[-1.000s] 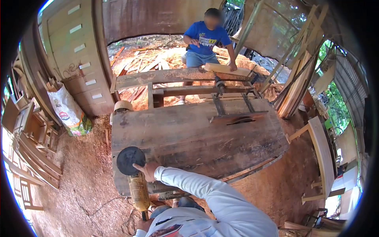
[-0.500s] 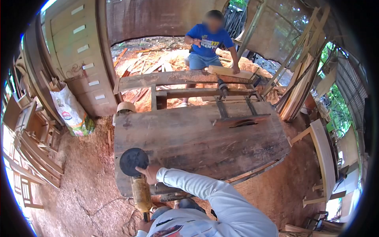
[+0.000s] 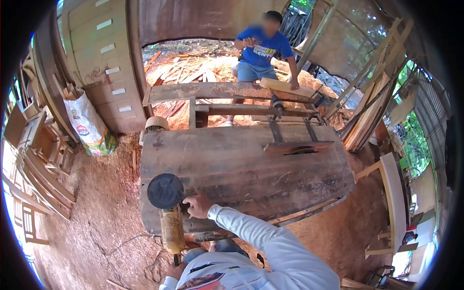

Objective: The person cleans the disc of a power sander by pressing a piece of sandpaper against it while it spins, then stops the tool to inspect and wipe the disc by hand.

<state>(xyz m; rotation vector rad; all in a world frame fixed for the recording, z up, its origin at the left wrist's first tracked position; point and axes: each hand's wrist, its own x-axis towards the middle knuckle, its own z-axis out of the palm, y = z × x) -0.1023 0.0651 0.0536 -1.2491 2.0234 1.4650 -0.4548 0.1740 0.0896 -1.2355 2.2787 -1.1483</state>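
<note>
A yellowish-brown power tool (image 3: pixel 172 231) with a round black disc (image 3: pixel 165 191) lies over the near left edge of the wooden worktable (image 3: pixel 232 176), disc facing up. My left hand (image 3: pixel 177 270) is closed around the tool's rear end, partly hidden by the sleeve and body. Just right of the disc, my right hand (image 3: pixel 198 207) reaches over the table with its fingers partly bent and apart. Its index fingertip is at the disc's lower right edge, and I see nothing held in it.
A saw blade (image 3: pixel 300 151) pokes through the table at the right. Across it, a person in a blue shirt (image 3: pixel 265 48) rests a hand on a wood block (image 3: pixel 286 87). A sack of offcuts (image 3: pixel 88 124) stands left, a cord (image 3: pixel 113 253) lies on the floor, and planks (image 3: pixel 369 116) lean right.
My right hand has drawn back slightly rightward from the disc's face to its edge. The view has shifted a little. The person across has turned their head to the left.
</note>
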